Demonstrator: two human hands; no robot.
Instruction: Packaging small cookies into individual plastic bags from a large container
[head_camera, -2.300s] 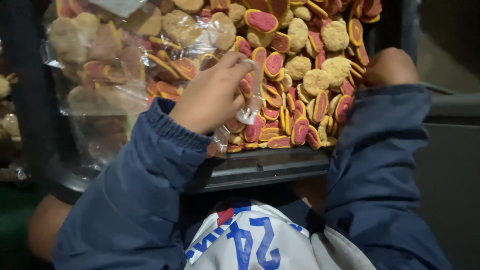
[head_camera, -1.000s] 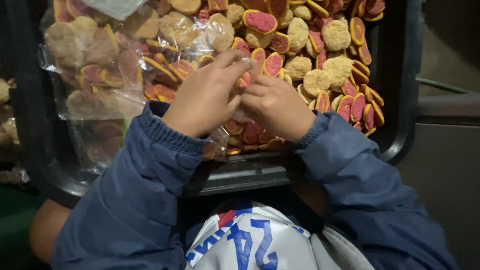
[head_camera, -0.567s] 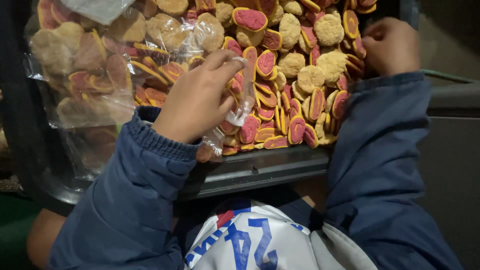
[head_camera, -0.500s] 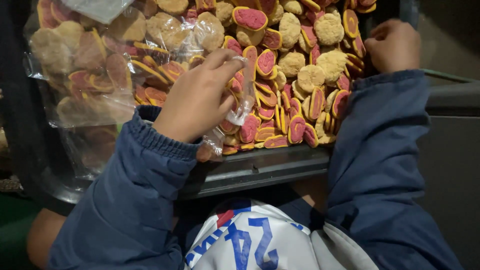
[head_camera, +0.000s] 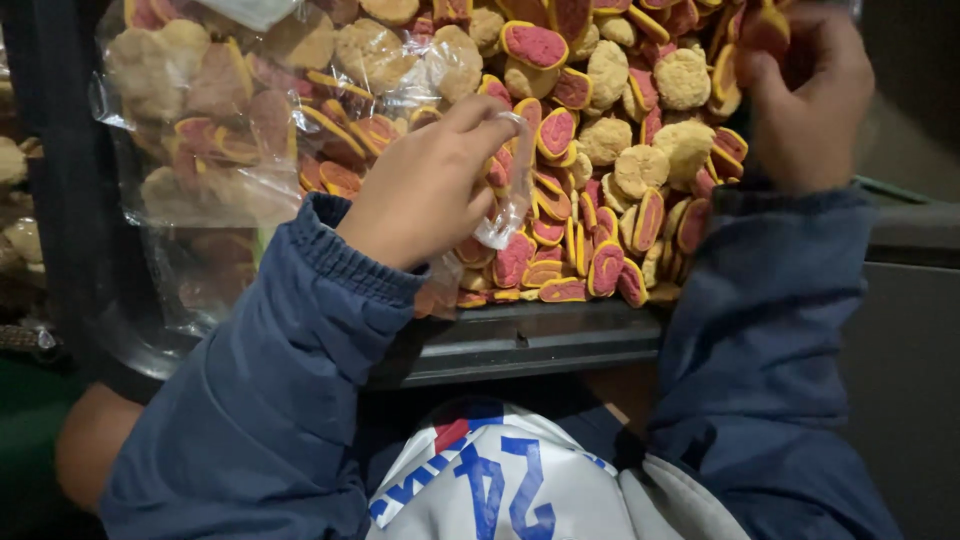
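You are looking down into a dark tray (head_camera: 520, 345) that runs across the frame, heaped with loose biscuits, with a dim grey surface off to the right and a darker, greenish corner low on the left.

At the left, a clear plastic bag (head_camera: 215, 120) lies on the tray, already part full of round pale biscuits and pink-faced ones; it sags open toward the middle, so its mouth faces the pile. Your left hand (head_camera: 425, 190) sits at that mouth, thumb and fingertips pinched together on a fold of the film, which keeps the opening lifted and taut rather than slack over the contents. A crumpled tail of plastic hangs just below your thumb.

Right of that hand lies the loose heap of biscuits (head_camera: 610, 150): pink ovals with yellow rims stacked on edge near the tray's front lip, crumbly pale rounds further back. They are packed touching one another, so any single one is hemmed in by its neighbours.

At the far right, your right hand (head_camera: 805, 100) is raised over the back of the heap, fingers curled and closed around a pink and yellow biscuit (head_camera: 765, 30) at the top edge of view, held clear of the pile. Your blue jacket sleeves (head_camera: 260, 400) cover the tray's near corners.
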